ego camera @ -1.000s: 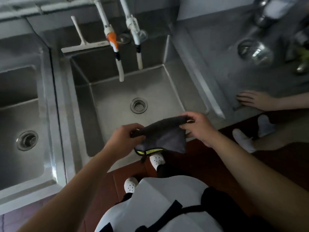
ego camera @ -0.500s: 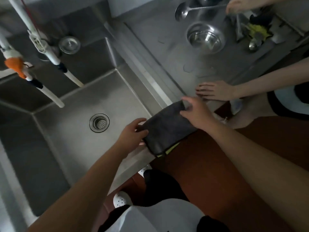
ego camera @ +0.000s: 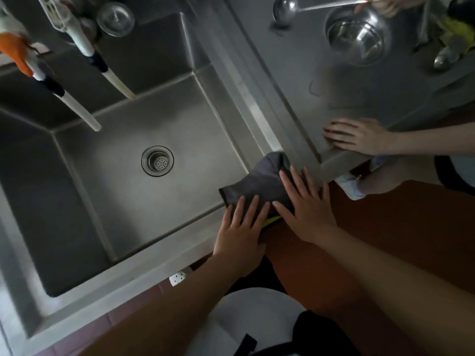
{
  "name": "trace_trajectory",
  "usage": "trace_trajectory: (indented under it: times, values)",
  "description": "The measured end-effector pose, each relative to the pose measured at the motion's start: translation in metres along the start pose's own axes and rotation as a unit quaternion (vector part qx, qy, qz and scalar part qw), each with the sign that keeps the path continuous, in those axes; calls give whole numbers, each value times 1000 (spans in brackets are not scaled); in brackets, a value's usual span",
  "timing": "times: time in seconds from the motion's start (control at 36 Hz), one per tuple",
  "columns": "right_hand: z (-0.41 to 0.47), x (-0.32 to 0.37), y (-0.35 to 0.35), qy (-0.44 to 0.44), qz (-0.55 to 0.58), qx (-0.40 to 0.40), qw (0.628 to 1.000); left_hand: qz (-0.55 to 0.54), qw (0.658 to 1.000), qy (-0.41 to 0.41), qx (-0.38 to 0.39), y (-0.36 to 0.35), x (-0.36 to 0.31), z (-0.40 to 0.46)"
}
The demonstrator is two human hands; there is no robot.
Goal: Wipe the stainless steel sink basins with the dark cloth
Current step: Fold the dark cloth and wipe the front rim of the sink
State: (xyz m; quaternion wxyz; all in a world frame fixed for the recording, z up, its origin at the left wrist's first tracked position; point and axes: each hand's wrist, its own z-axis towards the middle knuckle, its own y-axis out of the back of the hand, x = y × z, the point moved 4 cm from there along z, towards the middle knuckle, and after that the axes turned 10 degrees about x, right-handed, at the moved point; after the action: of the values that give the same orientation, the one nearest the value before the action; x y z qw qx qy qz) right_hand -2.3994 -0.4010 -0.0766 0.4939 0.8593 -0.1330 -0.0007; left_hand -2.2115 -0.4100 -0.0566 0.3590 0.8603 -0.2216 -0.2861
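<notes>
Dark grey cloth (ego camera: 259,181), yellow edge showing, draped over sink basin (ego camera: 128,201) near-right corner; left hand (ego camera: 243,227) and right hand (ego camera: 305,206) pressing flat, fingers straight.

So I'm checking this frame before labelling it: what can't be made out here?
Head view, the only one:
- Cloth: its near part lies under the left hand and right hand, so its full shape is hidden.
- Sink: left side cut off by the frame edge.
- Hoses: upper ends run off the top edge.
- Yellow clutter at top right: too blurred to name.
- Ladle: handle end hidden by another person's hand.
</notes>
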Motion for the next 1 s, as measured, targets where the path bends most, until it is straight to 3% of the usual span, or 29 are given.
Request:
trace_trajectory:
  times: [0.19,0.28,0.33,0.42,0.47,0.56,0.61,0.81,0.92,1.0]
  values:
    - [-13,-15,2,11,-23,3,1000,48,999,-20,-8,3,-5,-4]
    - [-21,-13,9,-49,100,-50,992,70,996,-51,-29,11,7,-1]
    - [-25,-19,13,-121,273,-102,949,83,993,-76,-36,16,12,-2]
    - [-24,-25,11,-203,551,-95,804,89,990,-93,-57,22,16,-7]
    - [-22,-30,11,-236,622,-92,741,66,991,-91,-73,25,17,-8]
    - [-21,-36,12,-259,651,-83,709,9,993,-74,-86,35,14,-2]
    - [-21,-39,13,-266,647,-76,711,-8,994,-64,-90,43,11,1]
    - [-40,-46,9,-233,568,-87,785,107,983,-126,-81,36,1,-11]
    - [-46,-36,5,-219,547,-91,803,90,986,-127,-58,30,-3,-16]
    - [-47,-17,16,-201,440,-111,868,53,986,-147,-50,26,-4,-22]
